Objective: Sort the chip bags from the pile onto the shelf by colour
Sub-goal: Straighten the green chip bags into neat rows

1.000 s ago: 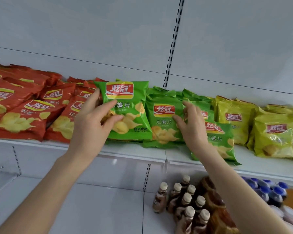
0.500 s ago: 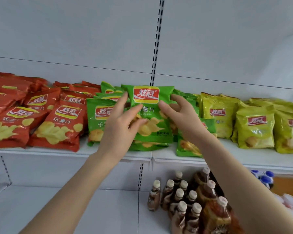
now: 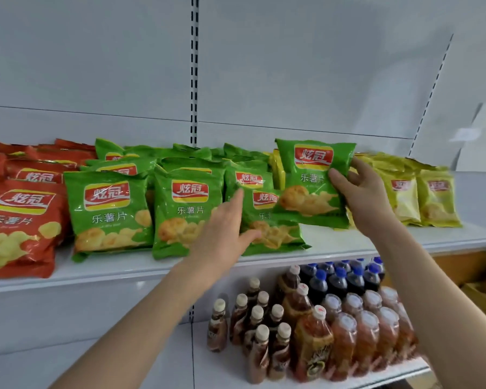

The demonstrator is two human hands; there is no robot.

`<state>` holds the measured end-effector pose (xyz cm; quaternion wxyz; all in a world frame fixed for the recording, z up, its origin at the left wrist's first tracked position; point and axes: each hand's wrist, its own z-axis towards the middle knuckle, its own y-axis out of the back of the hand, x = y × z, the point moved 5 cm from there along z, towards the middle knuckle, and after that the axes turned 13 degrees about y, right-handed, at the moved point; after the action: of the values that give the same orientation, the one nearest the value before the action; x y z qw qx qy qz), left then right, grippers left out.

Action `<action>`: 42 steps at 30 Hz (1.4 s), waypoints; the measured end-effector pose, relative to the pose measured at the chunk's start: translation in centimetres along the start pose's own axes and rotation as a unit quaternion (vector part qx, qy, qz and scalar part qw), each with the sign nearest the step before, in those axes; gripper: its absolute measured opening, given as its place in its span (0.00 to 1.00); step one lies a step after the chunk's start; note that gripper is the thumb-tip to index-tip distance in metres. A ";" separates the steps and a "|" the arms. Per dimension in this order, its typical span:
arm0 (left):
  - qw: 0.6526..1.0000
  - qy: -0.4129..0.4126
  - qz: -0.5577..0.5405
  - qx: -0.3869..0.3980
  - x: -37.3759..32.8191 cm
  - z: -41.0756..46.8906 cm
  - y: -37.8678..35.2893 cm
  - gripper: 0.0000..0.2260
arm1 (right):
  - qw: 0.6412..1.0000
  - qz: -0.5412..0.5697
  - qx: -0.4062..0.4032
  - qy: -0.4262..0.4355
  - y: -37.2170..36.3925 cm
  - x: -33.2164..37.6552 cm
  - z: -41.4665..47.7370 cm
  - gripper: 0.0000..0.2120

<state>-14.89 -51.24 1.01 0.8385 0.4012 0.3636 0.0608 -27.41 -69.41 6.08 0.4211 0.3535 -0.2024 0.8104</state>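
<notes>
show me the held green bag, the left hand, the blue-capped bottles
held green bag (image 3: 306, 179), head view, below its logo
left hand (image 3: 220, 228), head view, back of hand
blue-capped bottles (image 3: 320, 274), head view, one cap

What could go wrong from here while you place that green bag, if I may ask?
The held green bag in the right hand hangs in front of the yellow bags, so it might land among them and mix the colours. The front green bag near the left hand lies at the front edge of the shelf; a nudge could tip it onto the bottles below.
</notes>
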 end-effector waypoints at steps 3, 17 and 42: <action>0.994 -0.005 0.107 0.014 -0.4 0.0 -2.1 0.34 | 0.999 -0.023 0.003 -0.030 1.1 -1.4 -0.2 0.18; 0.969 -0.052 0.198 -0.142 0.2 1.8 -1.7 0.19 | 0.999 -0.012 0.000 -0.030 0.8 -2.9 -0.3 0.12; 0.963 -0.069 0.257 -0.048 1.2 1.4 -2.7 0.30 | 0.992 -0.064 0.101 0.049 -8.9 -5.5 -1.9 0.17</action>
<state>-13.62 -53.40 -1.03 0.8361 0.4437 0.1861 0.2635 -18.68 -66.16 1.01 0.4440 0.3662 -0.0757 0.8143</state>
